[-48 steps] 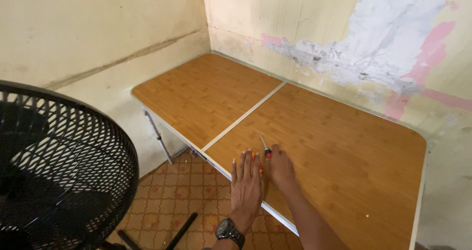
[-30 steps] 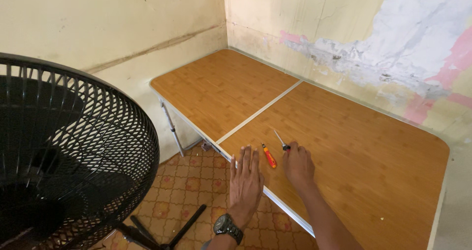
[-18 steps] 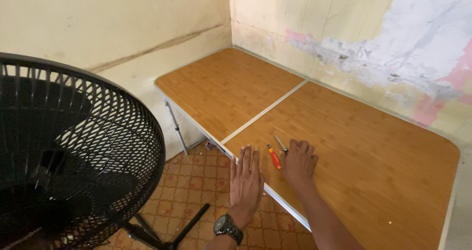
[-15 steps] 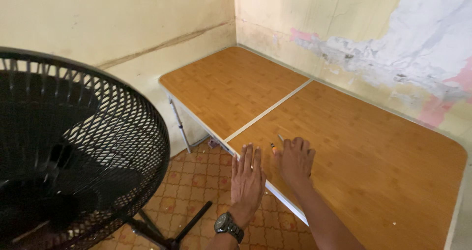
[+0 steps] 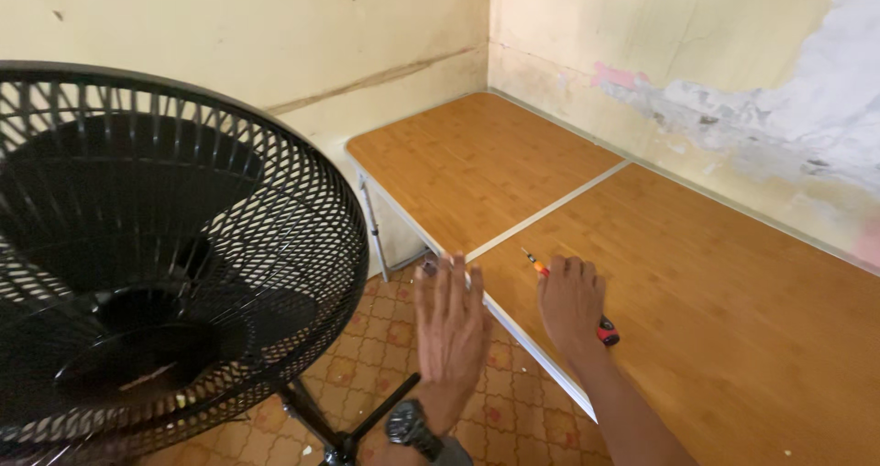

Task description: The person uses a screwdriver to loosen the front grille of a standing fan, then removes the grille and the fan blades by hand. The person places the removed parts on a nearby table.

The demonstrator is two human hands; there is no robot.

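While right hand (image 5: 570, 299) fingers cover orange screwdriver (image 5: 543, 269), tip up-left, left hand (image 5: 449, 333) spread flat.

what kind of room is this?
Likely a plain room in a home or small workshop, in worn condition: a folding wood-grain table pushed into the corner, peeling paint on the wall, patterned floor tiles and a black pedestal fan.

No packages, labels, signs or screens are showing anywhere in the frame.
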